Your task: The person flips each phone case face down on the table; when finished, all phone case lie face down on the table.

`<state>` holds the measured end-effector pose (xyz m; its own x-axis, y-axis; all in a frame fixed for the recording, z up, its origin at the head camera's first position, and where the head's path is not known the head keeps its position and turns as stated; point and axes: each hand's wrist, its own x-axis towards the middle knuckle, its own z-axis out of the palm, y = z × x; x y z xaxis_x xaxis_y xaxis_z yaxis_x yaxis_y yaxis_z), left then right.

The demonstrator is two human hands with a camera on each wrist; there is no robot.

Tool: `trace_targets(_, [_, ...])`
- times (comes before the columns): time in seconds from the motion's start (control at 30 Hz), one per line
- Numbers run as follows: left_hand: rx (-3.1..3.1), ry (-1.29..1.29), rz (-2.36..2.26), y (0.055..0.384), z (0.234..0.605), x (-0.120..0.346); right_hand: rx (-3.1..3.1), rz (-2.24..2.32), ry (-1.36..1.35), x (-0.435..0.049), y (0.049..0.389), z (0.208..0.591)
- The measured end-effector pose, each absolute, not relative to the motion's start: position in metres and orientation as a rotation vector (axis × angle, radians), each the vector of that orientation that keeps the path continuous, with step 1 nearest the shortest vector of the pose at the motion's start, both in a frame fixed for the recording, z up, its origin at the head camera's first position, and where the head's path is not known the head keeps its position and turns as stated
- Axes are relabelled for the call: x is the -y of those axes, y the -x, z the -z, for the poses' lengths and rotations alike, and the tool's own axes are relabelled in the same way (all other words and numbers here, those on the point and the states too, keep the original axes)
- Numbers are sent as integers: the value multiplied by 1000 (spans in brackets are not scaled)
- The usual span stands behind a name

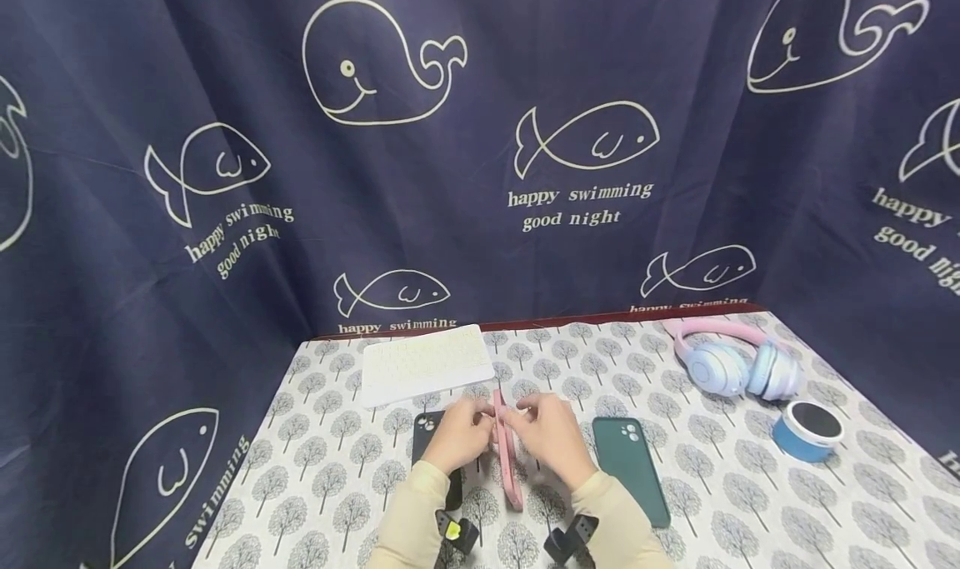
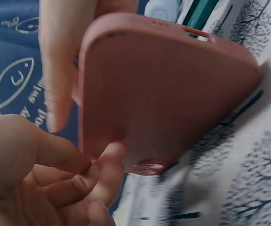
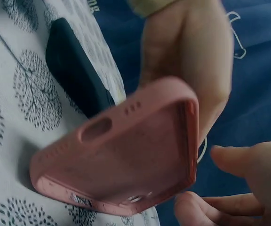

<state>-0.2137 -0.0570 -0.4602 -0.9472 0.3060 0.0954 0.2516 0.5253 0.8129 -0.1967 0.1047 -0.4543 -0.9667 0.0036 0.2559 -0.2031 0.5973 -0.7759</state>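
A pink phone case (image 1: 505, 452) stands tilted on its long edge on the tree-print cloth, between both hands. The left hand (image 1: 459, 430) pinches its far edge, with fingertips on the outer back in the left wrist view. Across from it, the right hand (image 1: 551, 436) has a fingertip right at the case's edge, while its thumb (image 3: 227, 157) stays apart from it. The case's hollow inside shows in the right wrist view, with no phone in it. Partly hidden below the left forearm lies a black phone or case (image 1: 423, 444). A dark green phone case (image 1: 632, 473) lies right of the right hand.
A white keyboard (image 1: 427, 365) lies at the back left of the table. Pink and pale-blue headphones (image 1: 720, 369) rest at the back right, with a blue cylinder with a dark top (image 1: 807, 431) in front. A navy curtain (image 1: 487, 244) hangs behind the table.
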Motion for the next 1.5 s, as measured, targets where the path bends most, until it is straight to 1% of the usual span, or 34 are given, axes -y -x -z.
trace_targets(0.13, [-2580, -476, -1444, 217, 471, 59, 2644, -1398, -224, -100, 193, 453])
trace_targets(0.33, [-2619, -444, -1347, 216, 481, 58, 2634, -1511, -274, -99, 193, 452])
trace_targets(0.47, [-2554, -413, -1427, 216, 480, 55, 2554, -1732, -233, -102, 193, 444])
trace_targets(0.63, [-2345, -331, -1647, 221, 479, 53, 2388, -2060, -136, -109, 193, 432])
trace_targets(0.73, [-2319, -264, -1737, 222, 477, 55, 2356, -2095, -69, -116, 194, 427])
trace_targets(0.87, [-2380, -225, -1777, 221, 469, 59, 2428, -1997, -25, -127, 199, 429])
trace_targets(0.97, [-2487, -243, -1713, 217, 464, 58, 2563, -1843, -7, -132, 203, 440])
trace_targets(1.13, [-2718, -304, -1444, 212, 472, 51, 2790, -1478, -8, -134, 207, 462])
trace_targets(1.33, [-2981, -321, -1092, 203, 478, 41, 2929, -936, -65, -130, 204, 476])
trace_targets(1.5, [-3025, -313, -1045, 201, 478, 38, 2927, -875, -66, -128, 203, 477])
